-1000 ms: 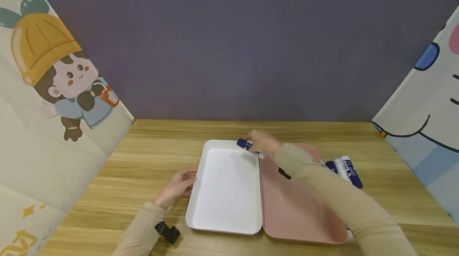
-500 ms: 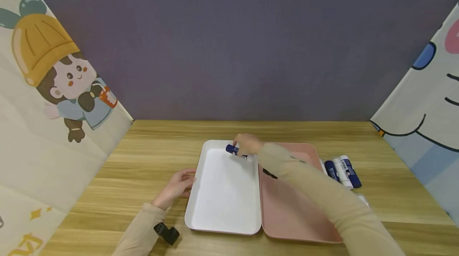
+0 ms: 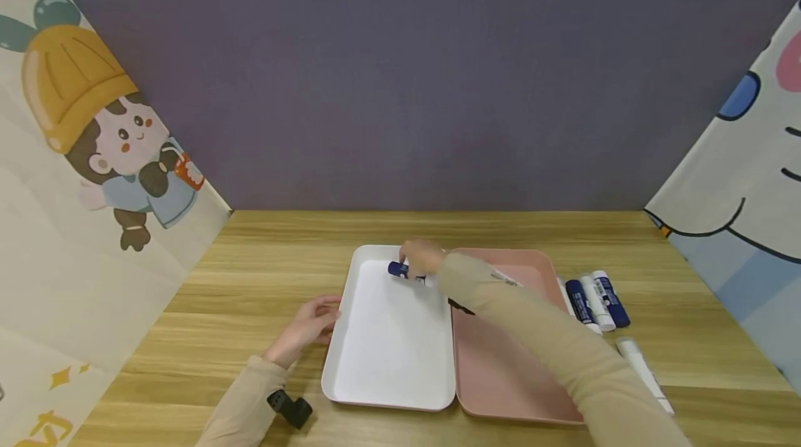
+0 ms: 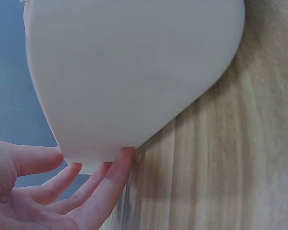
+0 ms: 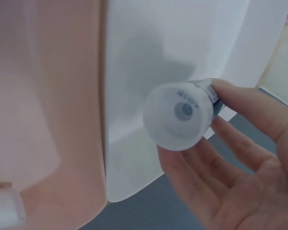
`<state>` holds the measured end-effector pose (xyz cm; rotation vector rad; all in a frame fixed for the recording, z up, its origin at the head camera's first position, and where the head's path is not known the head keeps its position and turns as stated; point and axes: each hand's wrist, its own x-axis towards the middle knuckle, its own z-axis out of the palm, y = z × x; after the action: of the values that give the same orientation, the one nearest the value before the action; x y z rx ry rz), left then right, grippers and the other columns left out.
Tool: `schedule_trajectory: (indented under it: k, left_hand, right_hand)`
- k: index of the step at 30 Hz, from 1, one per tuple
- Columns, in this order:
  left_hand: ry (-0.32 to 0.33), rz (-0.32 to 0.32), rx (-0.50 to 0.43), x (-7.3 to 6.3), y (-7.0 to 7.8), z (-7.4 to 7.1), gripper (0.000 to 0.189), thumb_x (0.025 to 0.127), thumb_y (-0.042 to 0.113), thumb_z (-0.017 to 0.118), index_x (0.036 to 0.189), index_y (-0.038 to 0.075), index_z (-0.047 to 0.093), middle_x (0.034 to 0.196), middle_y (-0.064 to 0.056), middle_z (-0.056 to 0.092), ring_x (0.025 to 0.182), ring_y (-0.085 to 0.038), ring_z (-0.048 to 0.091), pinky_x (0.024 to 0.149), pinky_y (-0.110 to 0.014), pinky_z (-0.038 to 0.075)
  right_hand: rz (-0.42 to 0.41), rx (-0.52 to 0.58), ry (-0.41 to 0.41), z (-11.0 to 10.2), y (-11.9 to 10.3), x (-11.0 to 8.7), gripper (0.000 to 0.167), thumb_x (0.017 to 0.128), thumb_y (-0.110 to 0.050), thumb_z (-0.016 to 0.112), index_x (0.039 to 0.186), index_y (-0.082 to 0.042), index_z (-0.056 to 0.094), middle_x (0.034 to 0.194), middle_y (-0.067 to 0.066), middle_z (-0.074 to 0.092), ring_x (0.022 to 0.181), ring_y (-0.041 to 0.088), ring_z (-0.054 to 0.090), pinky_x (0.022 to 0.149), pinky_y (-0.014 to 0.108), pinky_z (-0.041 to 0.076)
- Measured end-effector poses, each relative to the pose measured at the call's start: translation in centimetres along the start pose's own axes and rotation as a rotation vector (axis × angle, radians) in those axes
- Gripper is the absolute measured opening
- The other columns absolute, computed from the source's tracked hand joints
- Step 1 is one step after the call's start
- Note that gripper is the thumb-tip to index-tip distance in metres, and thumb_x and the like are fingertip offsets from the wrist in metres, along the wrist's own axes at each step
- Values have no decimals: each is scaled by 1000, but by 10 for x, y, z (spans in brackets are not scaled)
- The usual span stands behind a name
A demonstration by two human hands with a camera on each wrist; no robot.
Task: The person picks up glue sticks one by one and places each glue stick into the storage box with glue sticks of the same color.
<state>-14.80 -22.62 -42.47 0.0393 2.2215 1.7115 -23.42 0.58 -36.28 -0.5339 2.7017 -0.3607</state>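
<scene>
In the head view my right hand [image 3: 421,257] grips a dark blue and white glue stick [image 3: 398,269] above the far end of the white tray [image 3: 391,350]. The right wrist view shows the stick's hollow white end [image 5: 177,117] facing the camera, thumb on one side and fingers on the other. My left hand [image 3: 308,327] is at the white tray's left side. In the left wrist view, its fairly straight fingers [image 4: 108,184] touch the tray's outer wall [image 4: 134,81], with the thumb by the rim.
A pink tray [image 3: 500,363] lies right against the white one, partly hidden under my right sleeve. To its right on the wooden table [image 3: 263,259] are several glue sticks [image 3: 610,299] in a row and a white one [image 3: 644,374] nearer me. A grey wall rises behind.
My right hand has carried the glue stick leftward and slightly nearer me, from above the tray divide to over the white tray. My left hand stays in place.
</scene>
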Motion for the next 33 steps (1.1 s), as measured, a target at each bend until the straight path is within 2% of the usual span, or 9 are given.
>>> schedule_trajectory:
  k: [3,9,20,26,33]
  left_hand:
    - [15,-3,-6,5,3,5,38,91,5,43,126,-9,36,103,-22,54,79,-21,59,63,-36,51]
    - [20,-4,2,5,4,7,38,91,5,43,126,-9,36,104,-22,53,81,-22,59,65,-36,52]
    - [23,-1,-4,9,1,12,38,90,4,43,125,-10,36,102,-23,54,79,-22,60,63,-36,52]
    - [15,7,-4,10,0,12,38,90,3,42,125,-11,36,102,-23,54,79,-21,59,63,-36,52]
    - [28,6,12,11,-1,12,38,90,4,43,125,-10,37,102,-23,55,79,-21,59,63,-36,52]
  right_hand:
    - [-9,2,-13,-4,6,4,35,75,-3,67,109,-8,61,113,9,57,81,15,52,73,28,46]
    - [-6,6,-4,-2,5,5,37,70,1,68,106,-6,62,110,8,59,83,17,51,73,28,45]
    - [7,-11,-35,5,10,12,33,74,-2,68,105,-8,62,110,8,58,87,17,52,79,31,45]
    - [16,-14,-43,6,11,14,33,74,0,66,106,-7,61,110,8,58,87,17,52,77,30,45]
    - [2,-13,-52,14,22,33,25,73,2,67,96,-4,61,96,7,60,79,17,53,69,27,47]
